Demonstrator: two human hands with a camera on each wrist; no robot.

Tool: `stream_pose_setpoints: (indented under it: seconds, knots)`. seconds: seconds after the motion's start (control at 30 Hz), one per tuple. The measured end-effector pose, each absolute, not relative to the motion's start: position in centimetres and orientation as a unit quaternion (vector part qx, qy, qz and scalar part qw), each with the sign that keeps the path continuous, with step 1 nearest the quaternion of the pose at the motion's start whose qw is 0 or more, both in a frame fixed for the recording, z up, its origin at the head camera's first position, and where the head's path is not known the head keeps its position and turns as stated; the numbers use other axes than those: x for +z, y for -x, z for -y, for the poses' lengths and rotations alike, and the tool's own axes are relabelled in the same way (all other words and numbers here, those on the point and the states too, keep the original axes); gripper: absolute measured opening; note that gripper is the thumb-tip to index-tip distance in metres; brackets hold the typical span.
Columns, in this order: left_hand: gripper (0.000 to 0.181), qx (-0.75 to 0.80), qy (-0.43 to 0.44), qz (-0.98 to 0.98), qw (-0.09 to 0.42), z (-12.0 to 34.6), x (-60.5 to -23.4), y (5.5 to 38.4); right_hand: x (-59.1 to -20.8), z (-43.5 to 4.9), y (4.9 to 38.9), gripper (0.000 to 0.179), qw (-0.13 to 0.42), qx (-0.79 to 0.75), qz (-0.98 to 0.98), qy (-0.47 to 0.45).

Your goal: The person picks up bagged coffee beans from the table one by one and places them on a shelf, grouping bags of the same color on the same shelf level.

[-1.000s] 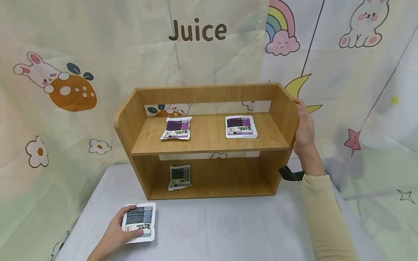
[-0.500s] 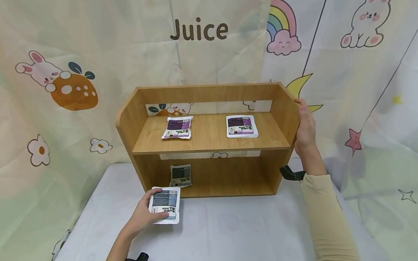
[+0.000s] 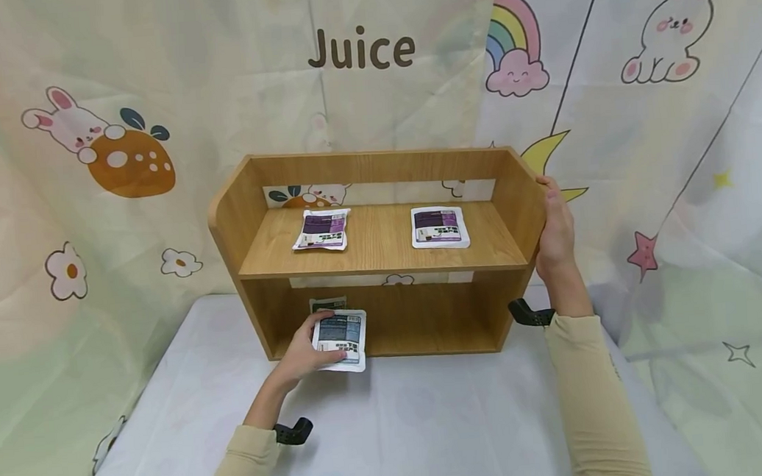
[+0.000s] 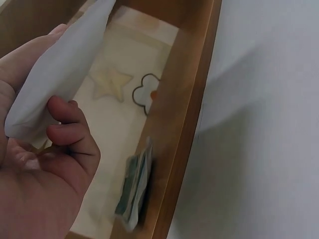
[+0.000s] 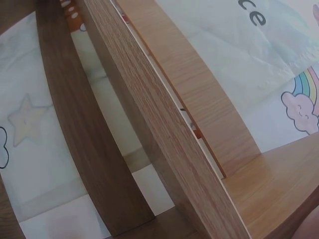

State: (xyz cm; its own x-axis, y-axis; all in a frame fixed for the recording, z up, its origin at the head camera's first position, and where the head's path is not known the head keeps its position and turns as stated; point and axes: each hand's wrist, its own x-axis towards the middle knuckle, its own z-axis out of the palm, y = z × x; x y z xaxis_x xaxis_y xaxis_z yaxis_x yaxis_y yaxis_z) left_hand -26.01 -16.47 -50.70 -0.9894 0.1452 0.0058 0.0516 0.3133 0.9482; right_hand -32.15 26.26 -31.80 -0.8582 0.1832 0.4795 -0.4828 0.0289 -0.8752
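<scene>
My left hand [image 3: 299,358] grips a white flat pouch [image 3: 340,333] with a blue-grey label, thumb on its front face. It is at the front of the lower tier of a two-tier wooden shelf [image 3: 381,245]. Behind it, partly hidden, another blue-grey labelled pouch [image 3: 328,303] stands on that tier; the left wrist view shows this standing pouch [image 4: 134,186] leaning near the shelf's bottom board. In the left wrist view, the fingers curl against the held pouch's white back [image 4: 60,69]. My right hand [image 3: 556,233] holds the shelf's right side panel, fingertips at its edge.
Two purple-labelled pouches lie on the upper tier, a left one [image 3: 323,229] and a right one [image 3: 439,227]. A white-covered table [image 3: 434,426] bears the shelf. A printed curtain [image 3: 372,113] hangs behind. A black wrist device [image 3: 293,431] sits on the left wrist.
My left hand has carried the blue-grey pouch rightward and away from me, from the table's left side to the lower tier's front, now overlapping the standing pouch. The right hand stays on the side panel.
</scene>
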Motion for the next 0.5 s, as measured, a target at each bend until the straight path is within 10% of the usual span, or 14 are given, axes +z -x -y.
stream_pose_setpoints:
  seconds: [0.5]
  knots:
    - [0.087,0.584,-0.069,-0.808,0.041,10.5,-51.5,29.6,-31.8,-26.4,32.2,0.047,0.243,0.680,0.683,-0.107]
